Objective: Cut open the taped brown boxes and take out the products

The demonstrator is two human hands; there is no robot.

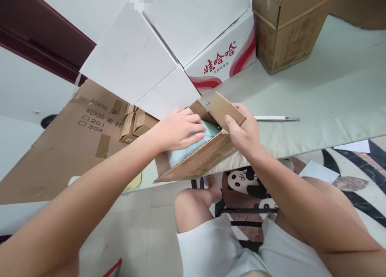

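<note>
In front of me an open cardboard box (200, 158) sits tilted at the table's near edge. Light blue flat items (183, 152), whose kind I cannot make out, lie inside it. My left hand (183, 129) reaches over the opening, fingers stretched and slightly bent, with the fingertips at the light blue contents. At the box's right end, my right hand (243, 130) pinches a brown cardboard flap (226, 110), thumb on its face and the other fingers behind. Whether the flap is joined to the box is hidden.
A white utility knife (277, 118) lies on the pale green table cover (331, 88) to the right. Behind stand white cartons (223, 64) and a tall open cardboard box (289, 35). Small brown boxes (141, 122) and a large printed carton (78, 140) are at left.
</note>
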